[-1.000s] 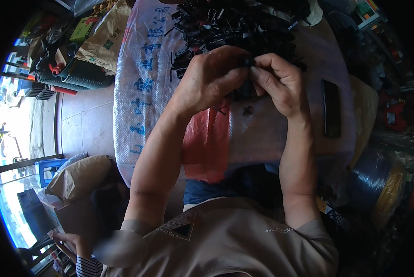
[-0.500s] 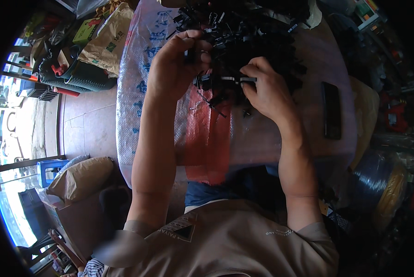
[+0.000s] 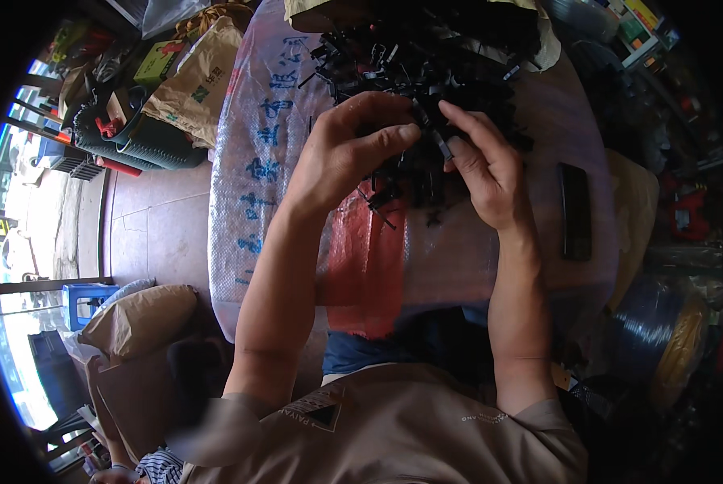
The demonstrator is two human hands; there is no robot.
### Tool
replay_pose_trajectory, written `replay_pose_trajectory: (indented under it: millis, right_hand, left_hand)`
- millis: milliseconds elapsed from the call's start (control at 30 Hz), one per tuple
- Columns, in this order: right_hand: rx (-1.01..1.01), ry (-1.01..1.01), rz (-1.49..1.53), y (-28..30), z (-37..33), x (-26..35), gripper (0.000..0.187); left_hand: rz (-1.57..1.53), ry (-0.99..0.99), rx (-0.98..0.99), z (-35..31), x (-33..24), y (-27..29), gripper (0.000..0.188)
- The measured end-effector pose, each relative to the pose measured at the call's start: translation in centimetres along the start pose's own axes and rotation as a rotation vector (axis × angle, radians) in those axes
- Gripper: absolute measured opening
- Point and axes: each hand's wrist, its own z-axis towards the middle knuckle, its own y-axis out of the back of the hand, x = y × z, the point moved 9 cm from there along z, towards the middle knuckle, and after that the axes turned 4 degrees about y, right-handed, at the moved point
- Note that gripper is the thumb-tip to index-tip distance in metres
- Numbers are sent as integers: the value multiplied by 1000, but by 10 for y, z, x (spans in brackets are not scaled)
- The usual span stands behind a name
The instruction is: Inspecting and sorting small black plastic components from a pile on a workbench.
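Observation:
A narrow dark plastic piece with a grey end (image 3: 442, 145) is held up over the table between my hands. My right hand (image 3: 491, 165) pinches its grey end between thumb and bent fingers. My left hand (image 3: 349, 149) is curled at the other end, thumb and fingers drawn together; what sits inside its fingers is hidden. Behind and under my hands spreads a heap of small black plastic parts (image 3: 478, 93), some with thin prongs. A few loose black parts (image 3: 384, 196) lie near the left wrist, at the top of a red band on the table cover.
A white woven sheet (image 3: 240, 210) with a red stripe (image 3: 365, 282) covers the table. A black phone (image 3: 574, 211) lies at the right. An open sack (image 3: 547, 44) stands behind the heap. Paper bags (image 3: 196, 85) and a stuffed sack (image 3: 140, 316) are on the left.
My left hand has moved right and a little nearer, up to the piece. The right hand has shifted slightly right and nearer, and the piece has tilted from level to slanting.

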Motion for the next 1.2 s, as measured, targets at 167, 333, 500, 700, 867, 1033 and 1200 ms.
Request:
replay_pose_trajectory:
  millis: [167, 333, 500, 700, 867, 1033, 1200]
  right_hand:
    - [-48, 8, 203, 6, -2, -4, 21]
    - [-49, 213, -2, 5, 2, 14, 14]
    - [-147, 74, 213, 15, 1, 3, 18]
    - [-203, 139, 140, 22, 1, 6, 19]
    - [-191, 125, 119, 19, 0, 8, 19]
    - [-114, 71, 176, 7, 0, 6, 20]
    - [-82, 47, 279, -1, 0, 3, 23]
  left_hand:
    - [125, -77, 14, 0, -1, -7, 48]
    - [329, -366, 69, -7, -17, -30, 40]
    - [231, -82, 83, -3, -3, -12, 51]
    - [388, -299, -102, -4, -21, -11, 58]
    - [457, -411, -52, -12, -32, -24, 55]
    - [383, -319, -45, -9, -21, -31, 33]
    - [314, -442, -126, -12, -28, -27, 16]
